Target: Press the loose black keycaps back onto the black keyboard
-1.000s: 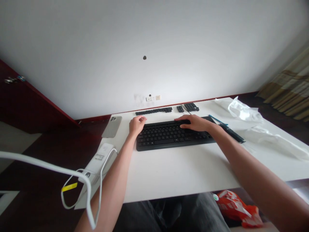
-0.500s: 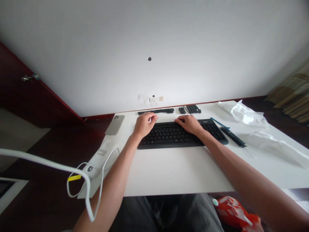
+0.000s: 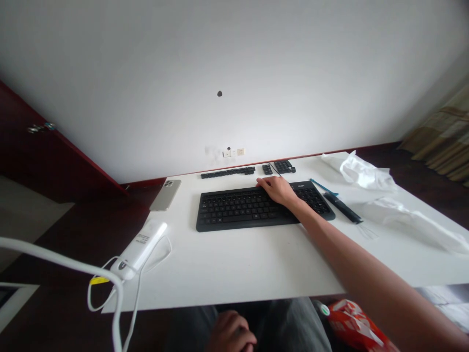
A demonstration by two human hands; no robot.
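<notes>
A black keyboard (image 3: 234,226) lies on the white table. My right hand (image 3: 277,189) rests over its upper middle, fingers curled together near the far edge; whatever they may hold is hidden. Down at my lap, below the table's front edge, my left hand (image 3: 233,332) is closed with curled fingers, and its inside cannot be seen. Behind the keyboard, loose black keycaps (image 3: 227,172) lie in a row, with a small group of keycaps (image 3: 267,169) and a larger block of keycaps (image 3: 283,166) to the right.
A phone (image 3: 165,195) and a white power strip (image 3: 139,249) with cables lie at the left. To the right are a black-handled tool with wire loops (image 3: 343,209), a thin blue tool (image 3: 322,187) and white plastic wrapping (image 3: 362,172). A red bag (image 3: 357,322) is below the table.
My left hand has left the keyboard and dropped to my lap. My right hand stays over the keyboard. The view has shifted slightly, showing the row of keycaps more fully.
</notes>
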